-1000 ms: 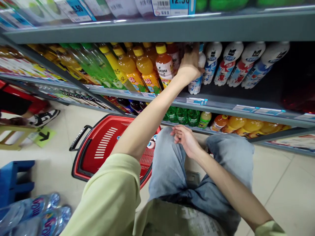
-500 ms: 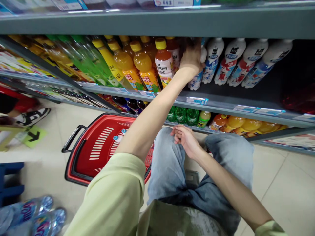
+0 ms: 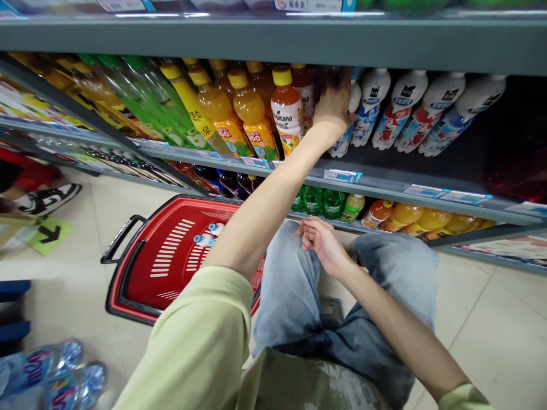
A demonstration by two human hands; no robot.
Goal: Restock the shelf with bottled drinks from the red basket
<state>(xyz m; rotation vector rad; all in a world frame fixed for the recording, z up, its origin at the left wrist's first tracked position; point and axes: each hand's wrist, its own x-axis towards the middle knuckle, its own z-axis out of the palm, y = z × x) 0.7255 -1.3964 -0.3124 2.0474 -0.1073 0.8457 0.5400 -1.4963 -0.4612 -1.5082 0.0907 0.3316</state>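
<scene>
My left hand (image 3: 333,108) reaches into the middle shelf, between a Tropicana juice bottle (image 3: 287,114) and the row of white-capped bottles. Its fingers go into shadow at the back, so their grip is hidden. A white and blue bottle (image 3: 342,142) stands against that hand, partly covered by it. Further right are several more white bottles with blue or red labels, such as this red-labelled bottle (image 3: 388,122). Over my knee, my right hand (image 3: 321,242) hangs with loosely bent fingers, somewhat apart, and holds nothing.
A red shopping basket (image 3: 141,279) with small blue-capped white bottles (image 3: 204,239) inside is on the floor at left. Water bottles (image 3: 64,364) lie lower left, near a blue stool (image 3: 15,313). Another person's shoe (image 3: 51,199) shows at far left. A shelf edge (image 3: 273,42) spans overhead.
The view has shifted slightly, so the basket and floor items appear a little further left. My left hand stays inside the shelf, and my right hand keeps its place.
</scene>
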